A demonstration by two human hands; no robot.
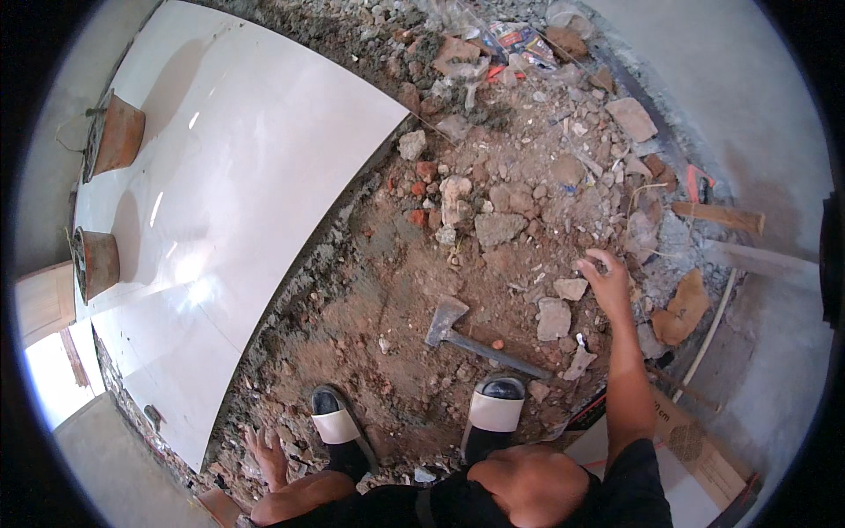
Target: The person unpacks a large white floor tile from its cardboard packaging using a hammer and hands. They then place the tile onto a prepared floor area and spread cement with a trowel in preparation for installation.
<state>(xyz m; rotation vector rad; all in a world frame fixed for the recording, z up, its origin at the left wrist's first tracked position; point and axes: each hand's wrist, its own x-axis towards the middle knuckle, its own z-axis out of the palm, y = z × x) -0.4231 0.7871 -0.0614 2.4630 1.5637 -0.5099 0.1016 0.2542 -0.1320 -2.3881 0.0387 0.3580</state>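
My right hand (607, 280) reaches out over the rubble at the right, thumb and fingers curved and apart, holding nothing visible. Below it are flat pieces of broken stone, one pale chunk (570, 289) and a larger slab (554, 319). A hatchet-like tool (447, 320) with a wide grey head lies on the brown dirt in front of my feet, its dark handle slanting toward the right. Down at the lower left, my left hand (267, 458) hangs beside my knee with its fingers spread, near small rubble and the tile edge.
Glossy white floor tiles (238, 150) cover the left side, bearing two clay-coloured pots (119, 134) by the wall. Loose stones and plastic scraps (521, 44) lie at the back. A wooden piece (720, 216) sticks out on the right, above a cardboard box (700, 453). My slides (495, 409) rest on dirt.
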